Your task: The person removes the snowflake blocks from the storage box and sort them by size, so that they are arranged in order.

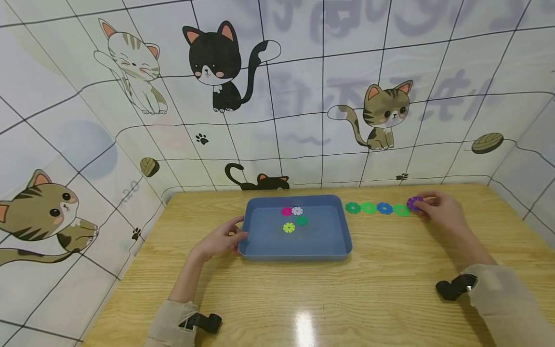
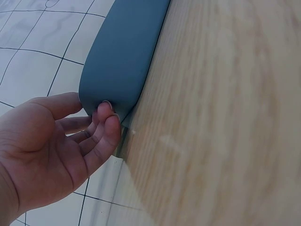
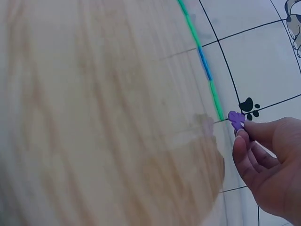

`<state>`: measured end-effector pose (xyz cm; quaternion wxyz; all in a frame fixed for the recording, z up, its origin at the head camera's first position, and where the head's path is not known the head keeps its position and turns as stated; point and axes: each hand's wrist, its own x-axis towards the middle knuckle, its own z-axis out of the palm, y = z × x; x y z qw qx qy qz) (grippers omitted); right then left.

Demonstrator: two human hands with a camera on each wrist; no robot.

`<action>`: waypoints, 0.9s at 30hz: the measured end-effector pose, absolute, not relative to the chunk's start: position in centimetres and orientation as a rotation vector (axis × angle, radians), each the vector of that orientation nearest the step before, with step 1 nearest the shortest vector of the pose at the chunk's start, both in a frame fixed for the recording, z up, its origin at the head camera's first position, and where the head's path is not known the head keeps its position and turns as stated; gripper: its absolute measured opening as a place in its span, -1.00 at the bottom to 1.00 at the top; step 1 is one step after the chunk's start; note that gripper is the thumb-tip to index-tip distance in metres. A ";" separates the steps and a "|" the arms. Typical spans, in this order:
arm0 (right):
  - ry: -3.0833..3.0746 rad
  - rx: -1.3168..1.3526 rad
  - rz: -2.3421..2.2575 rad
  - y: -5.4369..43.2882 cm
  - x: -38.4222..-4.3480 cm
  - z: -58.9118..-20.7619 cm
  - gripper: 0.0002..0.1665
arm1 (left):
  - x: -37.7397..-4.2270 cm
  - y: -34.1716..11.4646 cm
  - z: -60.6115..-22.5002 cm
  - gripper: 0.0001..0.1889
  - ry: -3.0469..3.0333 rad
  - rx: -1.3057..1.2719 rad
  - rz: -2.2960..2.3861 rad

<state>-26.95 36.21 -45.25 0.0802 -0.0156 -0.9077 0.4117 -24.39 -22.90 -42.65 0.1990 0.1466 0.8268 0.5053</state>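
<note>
My right hand (image 1: pixel 442 212) pinches a purple notched plastic disc (image 1: pixel 411 201) between thumb and fingers at the right end of a row of discs. In the right wrist view the purple disc (image 3: pixel 236 119) is tilted, held just above the table. Leftward from it lie a light green disc (image 1: pixel 401 210), a blue disc (image 1: pixel 384 208), another light green disc (image 1: pixel 369 208) and a dark green disc (image 1: pixel 353 207). My left hand (image 1: pixel 218 239) grips the left side of a blue-grey tray (image 1: pixel 299 258), thumb at the rim, fingers against the outer wall (image 2: pixel 117 52).
Inside the tray lie a pink disc (image 1: pixel 286 211), a white disc (image 1: pixel 297 211), a green disc (image 1: pixel 302 220) and a yellow-green disc (image 1: pixel 288 227). The wooden table (image 1: pixel 347 299) meets a wall covering (image 1: pixel 303 120) with cat drawings at its back edge.
</note>
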 end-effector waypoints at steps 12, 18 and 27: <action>-2.830 -0.198 1.041 37.5 -26.4 -45.3 -0.46 | -24.3 -22.9 -42.6 -0.28 2.315 0.421 1.407; -2.855 -0.199 1.011 37.4 -26.6 -45.2 -0.46 | -24.3 -23.0 -42.8 -0.28 2.312 0.424 1.407; -2.861 -0.182 1.005 37.2 -26.5 -45.1 -0.48 | -24.4 -23.0 -42.8 -0.30 2.303 0.432 1.415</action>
